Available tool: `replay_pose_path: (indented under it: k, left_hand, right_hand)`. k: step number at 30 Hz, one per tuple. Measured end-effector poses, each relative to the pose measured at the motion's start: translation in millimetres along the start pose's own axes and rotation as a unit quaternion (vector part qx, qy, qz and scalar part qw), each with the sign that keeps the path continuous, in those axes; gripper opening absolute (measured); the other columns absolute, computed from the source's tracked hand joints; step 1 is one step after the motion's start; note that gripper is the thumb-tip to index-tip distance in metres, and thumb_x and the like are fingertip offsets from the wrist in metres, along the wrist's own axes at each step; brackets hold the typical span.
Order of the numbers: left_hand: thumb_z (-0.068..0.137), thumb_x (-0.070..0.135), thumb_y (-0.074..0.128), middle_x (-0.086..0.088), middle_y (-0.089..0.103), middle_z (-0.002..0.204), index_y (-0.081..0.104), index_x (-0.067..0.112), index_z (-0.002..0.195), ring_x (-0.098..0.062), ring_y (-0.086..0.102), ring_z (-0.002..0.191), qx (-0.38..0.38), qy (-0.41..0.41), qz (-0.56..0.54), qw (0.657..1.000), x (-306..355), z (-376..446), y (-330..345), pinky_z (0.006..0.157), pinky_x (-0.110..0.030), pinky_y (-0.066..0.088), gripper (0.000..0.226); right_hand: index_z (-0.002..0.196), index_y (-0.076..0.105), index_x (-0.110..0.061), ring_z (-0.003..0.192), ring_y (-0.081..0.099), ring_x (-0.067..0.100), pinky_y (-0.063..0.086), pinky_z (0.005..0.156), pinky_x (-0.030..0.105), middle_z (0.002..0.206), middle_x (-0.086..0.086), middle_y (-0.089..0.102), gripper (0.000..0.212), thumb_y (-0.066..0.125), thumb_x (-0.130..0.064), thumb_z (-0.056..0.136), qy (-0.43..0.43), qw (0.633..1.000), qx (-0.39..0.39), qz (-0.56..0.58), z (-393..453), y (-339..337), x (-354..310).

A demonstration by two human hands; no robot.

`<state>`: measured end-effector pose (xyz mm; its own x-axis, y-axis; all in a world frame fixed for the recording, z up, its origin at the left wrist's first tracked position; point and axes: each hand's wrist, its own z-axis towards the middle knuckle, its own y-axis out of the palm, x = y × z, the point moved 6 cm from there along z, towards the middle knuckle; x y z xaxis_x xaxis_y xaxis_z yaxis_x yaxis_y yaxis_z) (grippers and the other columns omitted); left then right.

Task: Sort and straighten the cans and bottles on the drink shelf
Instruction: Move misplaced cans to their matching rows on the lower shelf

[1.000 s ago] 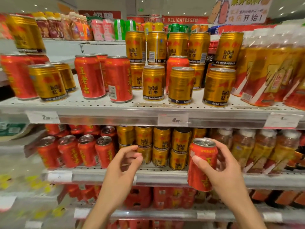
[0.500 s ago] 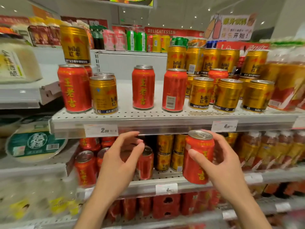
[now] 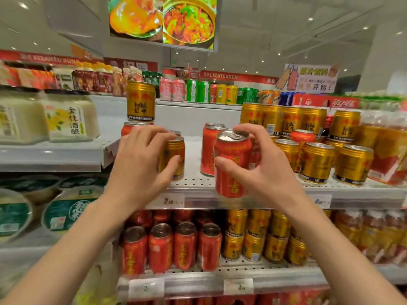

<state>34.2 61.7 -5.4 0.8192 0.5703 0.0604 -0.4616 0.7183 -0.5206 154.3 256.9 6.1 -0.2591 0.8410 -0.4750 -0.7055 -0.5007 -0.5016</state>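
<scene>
Two hands work at the upper shelf [image 3: 198, 183]. The right hand [image 3: 267, 170] clamps around a red can [image 3: 231, 166], held upright (slightly tilted) in the air just before the shelf edge, at 3 o'clock from the left hand [image 3: 141, 168]. The left hand curls its fingers around a gold can [image 3: 176, 158] standing on the shelf. Another red can [image 3: 208, 154] stands at 11 o'clock from the held one.

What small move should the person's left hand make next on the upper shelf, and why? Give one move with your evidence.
Probably lift the gold can out and carry it right. The left hand curls round it among red cans, while the other gold cans stand grouped to the right. The right hand already holds a red can.
</scene>
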Motion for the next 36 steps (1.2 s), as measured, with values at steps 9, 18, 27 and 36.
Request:
replay_pose_path:
  k: [9, 18, 27, 36]
  left_hand:
    - [0.089, 0.056, 0.045, -0.002, 0.067, 0.125, 0.059, 0.02, 0.128, -0.025, 0.053, 0.125, -0.121, 0.003, 0.101, 0.987, -19, 10, 17, 0.111, -0.047, 0.032, 0.056]
    - [0.089, 0.059, 0.042, -0.002, 0.066, 0.124, 0.059, 0.021, 0.127, -0.026, 0.054, 0.124, -0.13, 0.013, 0.084, 0.988, -21, 12, 19, 0.11, -0.048, 0.035, 0.057]
    - [0.087, 0.056, 0.054, -0.002, 0.064, 0.13, 0.055, 0.019, 0.114, -0.023, 0.056, 0.119, -0.141, 0.033, 0.064, 0.987, -17, 16, 8, 0.104, -0.045, 0.041, 0.046]
    - [0.077, 0.064, 0.058, 0.005, 0.047, 0.12, 0.048, 0.03, 0.134, -0.012, 0.04, 0.111, -0.187, 0.011, 0.002, 0.982, -22, 28, -8, 0.097, -0.035, 0.044, 0.067]
  right_hand:
    - [0.13, 0.052, -0.017, 0.108, 0.057, 0.016, 0.056, 0.092, 0.038, 0.123, 0.001, 0.057, 0.068, 0.057, -0.068, 0.084, -0.087, 0.982, -0.029, -0.166, 39, 38, 4]
    - [0.143, 0.041, -0.021, 0.122, 0.053, 0.015, 0.049, 0.102, 0.032, 0.138, -0.002, 0.054, 0.066, 0.049, -0.063, 0.092, -0.082, 0.976, -0.061, -0.194, 35, 39, 3]
    - [0.15, 0.036, -0.023, 0.134, 0.048, 0.019, 0.047, 0.109, 0.045, 0.149, 0.001, 0.046, 0.07, 0.043, -0.064, 0.094, -0.085, 0.983, -0.07, -0.145, 43, 50, 13]
    - [0.154, 0.023, -0.046, 0.113, 0.06, 0.011, 0.057, 0.097, 0.044, 0.145, -0.009, 0.051, 0.066, 0.055, -0.052, 0.096, -0.019, 0.99, -0.095, -0.103, 33, 40, 25]
